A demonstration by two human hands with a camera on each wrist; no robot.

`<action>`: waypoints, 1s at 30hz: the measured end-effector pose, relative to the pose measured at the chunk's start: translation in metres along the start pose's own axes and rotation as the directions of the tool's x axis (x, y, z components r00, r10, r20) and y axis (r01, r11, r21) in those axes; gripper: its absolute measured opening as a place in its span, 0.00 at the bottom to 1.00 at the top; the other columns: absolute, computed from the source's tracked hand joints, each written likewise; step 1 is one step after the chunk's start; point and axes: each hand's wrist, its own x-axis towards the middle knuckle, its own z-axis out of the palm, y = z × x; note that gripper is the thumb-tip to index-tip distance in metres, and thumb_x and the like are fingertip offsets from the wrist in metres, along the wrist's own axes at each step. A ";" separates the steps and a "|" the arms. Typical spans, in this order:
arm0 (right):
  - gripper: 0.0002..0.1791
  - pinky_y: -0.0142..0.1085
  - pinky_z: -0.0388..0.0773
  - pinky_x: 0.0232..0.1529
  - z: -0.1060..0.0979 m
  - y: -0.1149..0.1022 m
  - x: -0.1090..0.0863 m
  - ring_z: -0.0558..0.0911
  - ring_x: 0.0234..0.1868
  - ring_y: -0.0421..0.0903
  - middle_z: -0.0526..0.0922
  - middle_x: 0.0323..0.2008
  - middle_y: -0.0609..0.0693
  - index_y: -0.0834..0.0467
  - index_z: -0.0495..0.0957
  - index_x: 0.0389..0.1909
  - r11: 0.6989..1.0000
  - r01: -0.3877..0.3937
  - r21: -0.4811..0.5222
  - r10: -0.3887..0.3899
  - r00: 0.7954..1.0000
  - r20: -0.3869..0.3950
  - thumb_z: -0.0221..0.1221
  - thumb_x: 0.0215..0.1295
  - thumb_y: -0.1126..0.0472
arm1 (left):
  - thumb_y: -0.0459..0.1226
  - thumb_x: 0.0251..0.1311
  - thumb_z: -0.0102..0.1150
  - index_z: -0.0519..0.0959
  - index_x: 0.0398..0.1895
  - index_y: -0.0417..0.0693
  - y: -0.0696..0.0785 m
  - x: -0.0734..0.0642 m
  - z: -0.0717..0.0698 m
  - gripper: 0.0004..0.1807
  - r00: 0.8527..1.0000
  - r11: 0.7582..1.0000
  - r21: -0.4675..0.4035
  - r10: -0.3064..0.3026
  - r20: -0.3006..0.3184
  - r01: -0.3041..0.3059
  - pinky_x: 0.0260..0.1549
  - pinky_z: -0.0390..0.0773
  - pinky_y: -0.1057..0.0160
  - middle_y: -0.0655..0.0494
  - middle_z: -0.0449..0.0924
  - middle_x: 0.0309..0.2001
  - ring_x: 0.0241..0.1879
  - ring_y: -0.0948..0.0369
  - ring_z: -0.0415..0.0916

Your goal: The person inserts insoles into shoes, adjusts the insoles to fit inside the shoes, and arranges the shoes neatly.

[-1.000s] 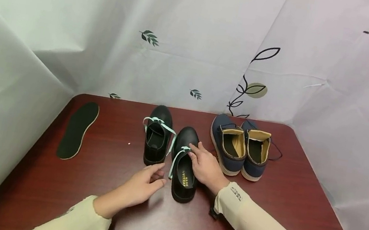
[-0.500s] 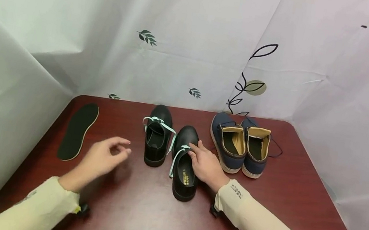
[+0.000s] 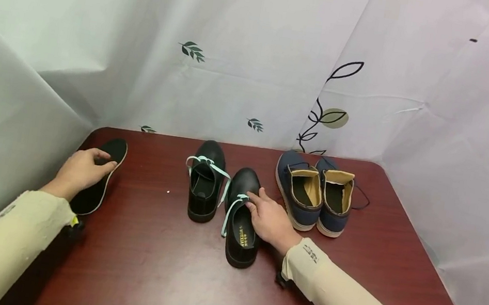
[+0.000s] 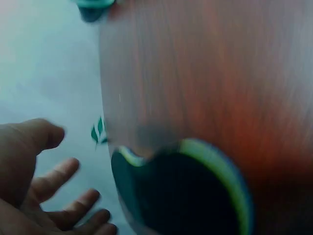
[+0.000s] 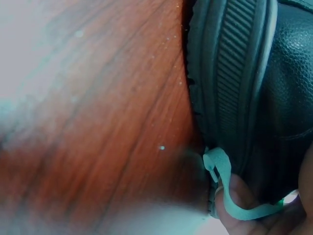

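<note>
A black insole (image 3: pixel 85 198) with a pale edge lies at the far left of the table. My left hand (image 3: pixel 84 170) hovers over its middle, thumb and fingers apart. In the left wrist view, the spread fingers of the left hand (image 4: pixel 54 191) are beside the insole (image 4: pixel 181 196), with a gap between. My right hand (image 3: pixel 270 218) holds the nearer black lace-up shoe (image 3: pixel 241 256) by its right side, fingers at the mint laces (image 3: pixel 229 218). In the right wrist view, a mint lace (image 5: pixel 227 191) runs across a finger, next to a black shoe's ridged sole (image 5: pixel 230 83).
Just behind and left stands the other black shoe (image 3: pixel 203 206) with mint laces. A pair of navy shoes (image 3: pixel 303 214) with tan linings stands at the back right. White cloth (image 3: pixel 215 91) hangs behind the reddish-brown table (image 3: pixel 153 265).
My left hand has moved from beside the black shoes leftward across the table to the insole. The right hand stays on the nearer black shoe.
</note>
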 end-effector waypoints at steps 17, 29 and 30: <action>0.26 0.52 0.75 0.60 -0.003 -0.001 0.002 0.78 0.61 0.61 0.61 0.73 0.66 0.51 0.71 0.71 0.999 -0.005 -0.052 0.007 0.999 0.032 0.46 0.78 0.46 | 0.59 0.66 0.53 0.58 0.72 0.31 -0.014 0.017 0.006 0.47 0.973 0.965 0.261 -0.047 0.227 -0.014 0.46 0.70 0.31 0.17 0.59 0.65 0.56 0.22 0.63; 0.25 0.53 0.76 0.58 -0.003 -0.002 0.002 0.80 0.59 0.62 0.62 0.73 0.66 0.49 0.72 0.70 0.998 -0.008 -0.066 0.009 1.000 0.026 0.46 0.78 0.45 | 0.63 0.58 0.62 0.66 0.62 0.33 -0.005 0.010 0.006 0.45 0.973 0.972 0.230 -0.099 0.210 0.050 0.31 0.74 0.41 0.21 0.70 0.57 0.50 0.24 0.70; 0.25 0.53 0.76 0.58 -0.002 -0.002 0.002 0.80 0.59 0.62 0.62 0.73 0.66 0.49 0.72 0.70 0.998 -0.009 -0.067 0.011 1.000 0.027 0.46 0.78 0.46 | 0.62 0.58 0.63 0.66 0.61 0.34 -0.005 0.010 0.006 0.45 0.974 0.971 0.235 -0.100 0.203 0.051 0.30 0.74 0.42 0.22 0.70 0.56 0.50 0.24 0.70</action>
